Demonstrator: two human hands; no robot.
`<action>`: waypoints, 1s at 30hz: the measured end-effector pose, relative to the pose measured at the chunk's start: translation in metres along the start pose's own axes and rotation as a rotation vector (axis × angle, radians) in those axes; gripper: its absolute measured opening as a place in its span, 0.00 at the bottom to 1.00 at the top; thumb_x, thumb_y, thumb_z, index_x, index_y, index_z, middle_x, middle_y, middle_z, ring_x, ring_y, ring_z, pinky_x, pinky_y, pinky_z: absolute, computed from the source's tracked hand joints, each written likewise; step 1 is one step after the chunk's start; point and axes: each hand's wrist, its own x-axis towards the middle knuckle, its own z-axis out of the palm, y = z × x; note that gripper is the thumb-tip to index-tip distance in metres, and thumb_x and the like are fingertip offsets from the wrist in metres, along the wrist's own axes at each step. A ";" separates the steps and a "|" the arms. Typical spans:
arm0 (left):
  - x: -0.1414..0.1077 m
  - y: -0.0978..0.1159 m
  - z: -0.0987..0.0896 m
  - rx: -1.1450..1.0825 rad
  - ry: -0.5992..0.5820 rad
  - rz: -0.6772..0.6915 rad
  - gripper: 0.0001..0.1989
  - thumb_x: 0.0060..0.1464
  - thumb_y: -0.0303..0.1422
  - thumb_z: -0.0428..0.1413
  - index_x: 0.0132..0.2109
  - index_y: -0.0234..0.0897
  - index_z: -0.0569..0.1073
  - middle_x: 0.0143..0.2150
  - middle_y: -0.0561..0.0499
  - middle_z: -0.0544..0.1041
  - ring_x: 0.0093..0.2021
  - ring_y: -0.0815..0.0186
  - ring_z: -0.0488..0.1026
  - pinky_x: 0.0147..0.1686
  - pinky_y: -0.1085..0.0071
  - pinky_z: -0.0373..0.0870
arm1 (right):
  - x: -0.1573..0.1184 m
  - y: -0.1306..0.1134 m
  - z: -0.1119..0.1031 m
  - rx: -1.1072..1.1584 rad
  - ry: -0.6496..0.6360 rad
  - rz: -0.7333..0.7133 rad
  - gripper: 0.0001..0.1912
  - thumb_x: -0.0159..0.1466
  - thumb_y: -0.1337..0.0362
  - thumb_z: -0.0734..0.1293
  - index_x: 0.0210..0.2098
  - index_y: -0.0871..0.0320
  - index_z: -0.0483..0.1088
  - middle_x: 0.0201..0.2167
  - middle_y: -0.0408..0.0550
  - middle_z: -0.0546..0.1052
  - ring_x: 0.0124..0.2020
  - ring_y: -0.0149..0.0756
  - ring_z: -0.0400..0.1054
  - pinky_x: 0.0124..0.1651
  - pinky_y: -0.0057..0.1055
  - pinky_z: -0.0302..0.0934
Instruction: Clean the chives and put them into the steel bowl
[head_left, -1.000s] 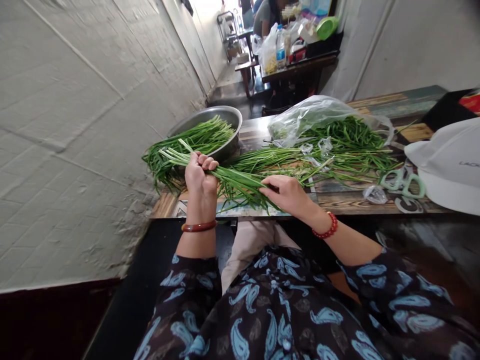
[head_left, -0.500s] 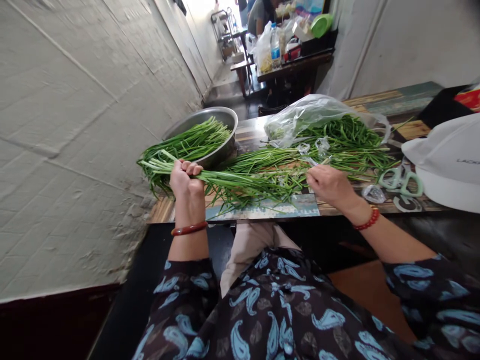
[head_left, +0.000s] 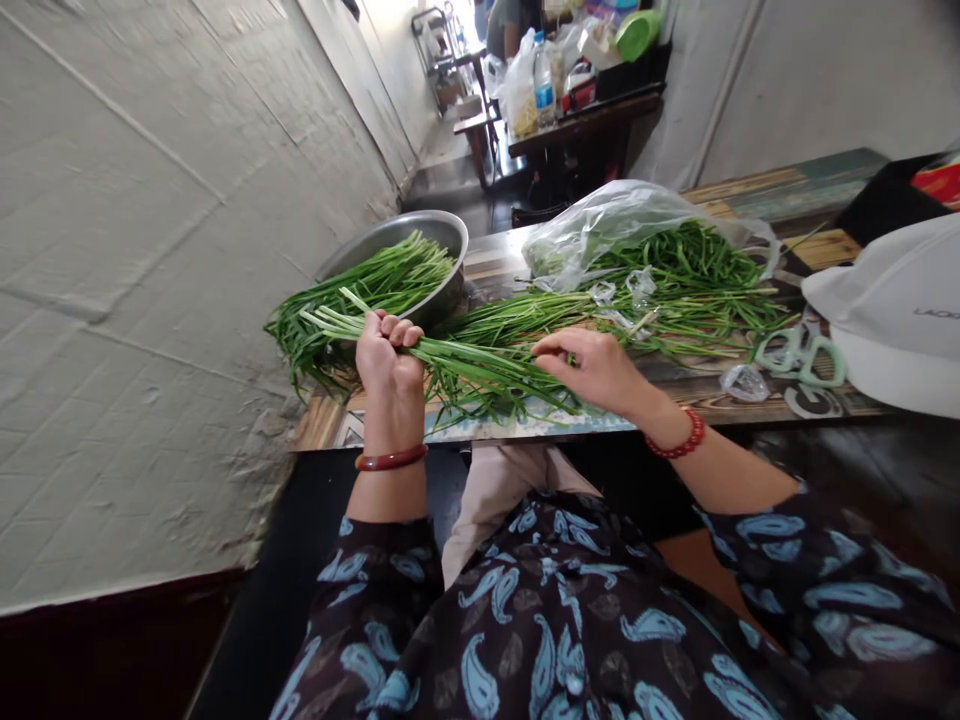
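My left hand [head_left: 390, 350] is wrapped round a bunch of long green stalks [head_left: 480, 362], whose pale ends stick out to the left. Their leafy part trails right, over the table's front edge area. At that trailing part is my right hand [head_left: 589, 365], thumb and forefinger apart, with nothing visibly gripped. Behind my left hand a metal basin [head_left: 459, 240] holds more stalks, some hanging over its left rim. A clear plastic bag [head_left: 615, 215] lies over a loose heap of greens [head_left: 697, 265] at the right.
Green-handled scissors [head_left: 821, 362], a crumpled clear plastic piece [head_left: 744, 382] and a white cap [head_left: 892, 310] lie at the right of the table. A wall [head_left: 150, 300] stands close on the left. Farther back, a table [head_left: 585, 125] bears a bottle and bags, with a person beyond.
My right hand has moved left from the loose greens to the held bunch, and its fingers have parted. My left hand, still round the stalks, has shifted slightly right.
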 end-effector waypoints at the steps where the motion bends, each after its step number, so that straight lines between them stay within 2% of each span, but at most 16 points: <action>1: 0.000 -0.001 0.000 -0.005 -0.008 0.000 0.16 0.71 0.29 0.41 0.31 0.38 0.57 0.18 0.64 0.48 0.12 0.78 0.48 0.15 0.81 0.48 | 0.002 -0.006 0.009 0.001 -0.020 -0.008 0.09 0.65 0.61 0.67 0.42 0.57 0.76 0.36 0.47 0.81 0.36 0.36 0.74 0.42 0.32 0.66; 3: -0.001 -0.003 0.001 -0.018 -0.013 -0.004 0.16 0.71 0.29 0.40 0.31 0.38 0.57 0.17 0.64 0.48 0.12 0.78 0.48 0.15 0.81 0.48 | 0.005 -0.015 0.025 -0.044 -0.058 -0.070 0.10 0.67 0.63 0.65 0.46 0.58 0.74 0.39 0.49 0.81 0.39 0.37 0.74 0.45 0.34 0.66; 6: -0.006 -0.005 0.001 -0.034 -0.009 -0.017 0.16 0.71 0.29 0.40 0.31 0.38 0.57 0.17 0.64 0.49 0.12 0.78 0.49 0.14 0.81 0.48 | 0.007 -0.020 0.038 -0.247 -0.106 -0.173 0.12 0.69 0.69 0.59 0.45 0.60 0.73 0.41 0.53 0.80 0.43 0.41 0.73 0.48 0.36 0.63; 10: -0.017 -0.012 0.005 -0.003 -0.019 -0.035 0.16 0.71 0.30 0.40 0.32 0.37 0.58 0.17 0.64 0.51 0.13 0.79 0.49 0.14 0.81 0.48 | 0.005 -0.022 0.042 -0.561 -0.078 -0.166 0.12 0.68 0.72 0.57 0.40 0.60 0.72 0.35 0.53 0.79 0.38 0.43 0.70 0.44 0.36 0.60; 13: -0.019 -0.011 0.006 -0.001 -0.017 -0.034 0.16 0.71 0.30 0.40 0.31 0.37 0.58 0.17 0.64 0.51 0.12 0.80 0.50 0.15 0.82 0.48 | -0.003 -0.014 0.032 -0.663 -0.085 -0.183 0.13 0.68 0.73 0.56 0.39 0.59 0.72 0.33 0.53 0.78 0.35 0.42 0.69 0.41 0.35 0.59; 17: -0.009 0.004 -0.002 -0.080 0.035 0.010 0.17 0.71 0.30 0.40 0.30 0.38 0.57 0.16 0.64 0.48 0.12 0.79 0.48 0.13 0.81 0.47 | -0.020 0.017 -0.003 -0.694 -0.109 -0.085 0.11 0.66 0.72 0.59 0.38 0.61 0.74 0.32 0.54 0.79 0.36 0.44 0.71 0.40 0.36 0.60; 20: -0.002 0.013 -0.008 -0.107 0.041 0.023 0.17 0.71 0.31 0.40 0.30 0.38 0.56 0.16 0.64 0.49 0.11 0.78 0.48 0.13 0.81 0.47 | -0.027 0.039 -0.034 -0.612 -0.016 0.012 0.14 0.67 0.71 0.58 0.43 0.61 0.75 0.40 0.55 0.81 0.41 0.44 0.74 0.44 0.36 0.63; 23: -0.004 0.013 -0.009 -0.096 0.034 0.006 0.17 0.72 0.31 0.40 0.31 0.38 0.56 0.16 0.64 0.48 0.12 0.79 0.48 0.14 0.82 0.47 | -0.024 0.044 -0.050 -0.461 0.047 0.071 0.15 0.69 0.64 0.59 0.47 0.58 0.76 0.44 0.53 0.81 0.44 0.45 0.75 0.46 0.38 0.66; 25: -0.008 0.011 -0.007 -0.094 0.022 -0.008 0.17 0.72 0.32 0.39 0.31 0.38 0.57 0.17 0.65 0.47 0.12 0.80 0.48 0.14 0.82 0.47 | -0.018 0.038 -0.047 -0.322 0.029 0.056 0.15 0.69 0.58 0.62 0.46 0.57 0.77 0.44 0.52 0.81 0.45 0.45 0.75 0.49 0.40 0.67; 27: -0.015 0.009 -0.002 -0.107 -0.010 -0.022 0.17 0.72 0.32 0.39 0.31 0.38 0.57 0.17 0.65 0.47 0.12 0.79 0.48 0.14 0.82 0.47 | -0.010 0.027 -0.034 -0.153 -0.015 -0.004 0.19 0.67 0.53 0.64 0.50 0.57 0.76 0.48 0.54 0.79 0.51 0.46 0.73 0.56 0.43 0.65; 30: -0.032 0.006 0.009 -0.118 -0.098 -0.044 0.17 0.72 0.32 0.39 0.31 0.37 0.59 0.17 0.64 0.49 0.12 0.78 0.49 0.14 0.82 0.49 | 0.004 0.004 -0.004 0.149 -0.136 -0.039 0.36 0.61 0.45 0.69 0.63 0.58 0.65 0.61 0.59 0.70 0.63 0.50 0.64 0.67 0.49 0.55</action>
